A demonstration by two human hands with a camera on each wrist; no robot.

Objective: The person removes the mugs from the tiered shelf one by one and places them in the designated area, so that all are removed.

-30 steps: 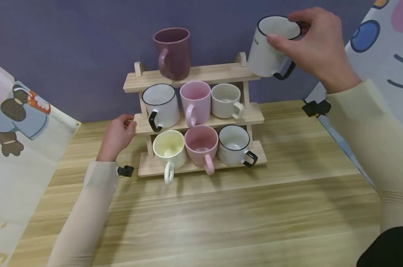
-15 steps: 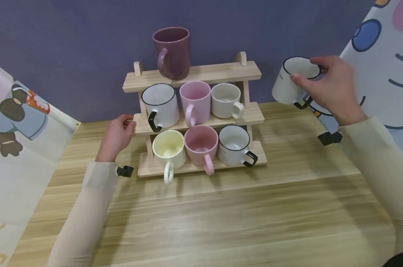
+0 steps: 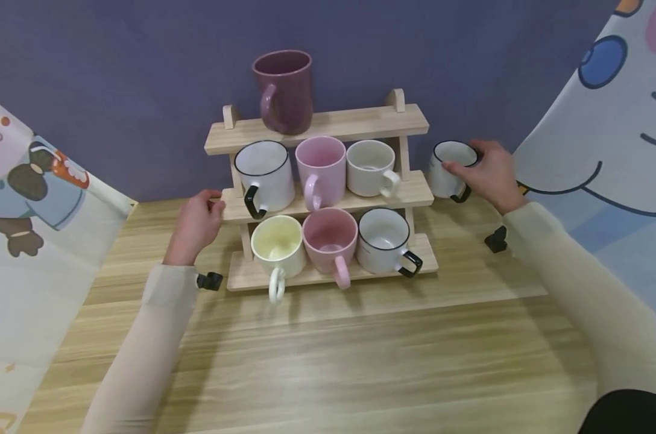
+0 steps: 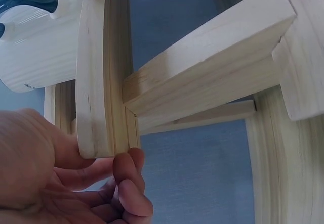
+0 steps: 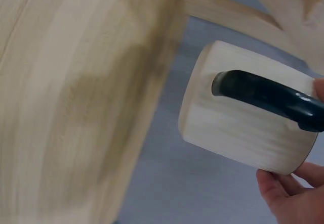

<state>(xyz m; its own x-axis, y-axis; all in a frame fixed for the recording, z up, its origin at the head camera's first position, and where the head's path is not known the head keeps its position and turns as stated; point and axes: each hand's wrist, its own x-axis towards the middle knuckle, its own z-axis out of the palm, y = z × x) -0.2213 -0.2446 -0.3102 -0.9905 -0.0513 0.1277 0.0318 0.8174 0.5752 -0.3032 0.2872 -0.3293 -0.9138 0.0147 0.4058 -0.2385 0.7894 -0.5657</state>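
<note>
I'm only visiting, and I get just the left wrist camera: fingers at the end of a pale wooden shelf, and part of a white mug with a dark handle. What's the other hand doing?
Observer: The right hand grips a straight-sided white mug with a black rim and handle beside the pale wooden three-tier rack.
Visitor: Oh! And what's on the very top of that rack?
Observer: A tall, glossy, plum-coloured mug, left of the middle.

Plain cream cloth makes the left sleeve [image 3: 127, 355], at 8 o'clock, and the right sleeve [image 3: 605, 319], at 4. A small black block [image 3: 211, 281] sits at the left cuff's [image 3: 168, 284] 3 o'clock, another black block [image 3: 497, 239] opposite.
</note>
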